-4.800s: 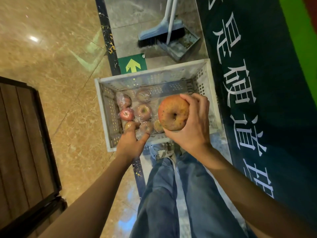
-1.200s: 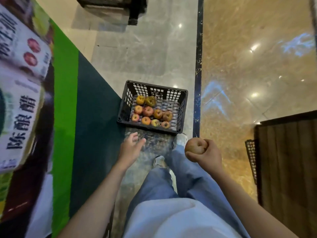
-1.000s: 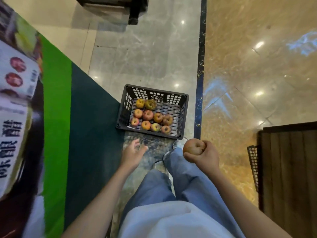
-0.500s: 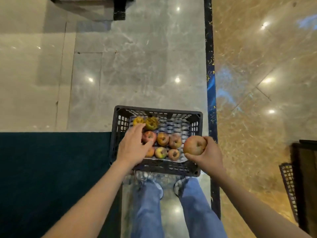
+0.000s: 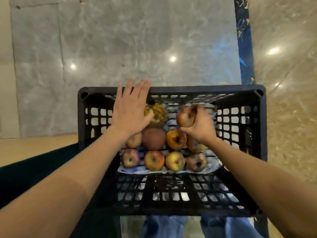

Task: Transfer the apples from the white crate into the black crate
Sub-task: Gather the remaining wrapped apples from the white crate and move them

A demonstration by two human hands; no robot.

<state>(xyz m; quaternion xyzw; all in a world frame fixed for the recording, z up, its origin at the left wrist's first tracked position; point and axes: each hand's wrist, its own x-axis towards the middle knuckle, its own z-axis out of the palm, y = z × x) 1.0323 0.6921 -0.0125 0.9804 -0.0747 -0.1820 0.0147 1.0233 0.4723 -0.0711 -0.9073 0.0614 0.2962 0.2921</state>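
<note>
The black crate [image 5: 259, 127] fills the middle of the view, seen from straight above. Several red and yellow apples lie in rows on its floor, among them a dark red one [image 5: 153, 139]. My right hand [image 5: 201, 125] is inside the crate at the far right of the rows, closed around a reddish apple [image 5: 186, 116] held just above the bottom. My left hand [image 5: 131, 107] hovers flat with spread fingers over the far left part, beside a yellow-green apple [image 5: 157, 114]. The white crate is out of view.
The crate stands on grey marble floor [image 5: 120, 40]. A dark blue floor strip [image 5: 244, 40] runs along the right, with tan marble [image 5: 291, 66] beyond. A dark green mat [image 5: 25, 177] lies at the left. My jeans [image 5: 163, 227] show below the crate.
I have bent down close over the black crate. My right hand has carried the apple from the near right rim down into the crate. My left hand has reached further over the apples.
</note>
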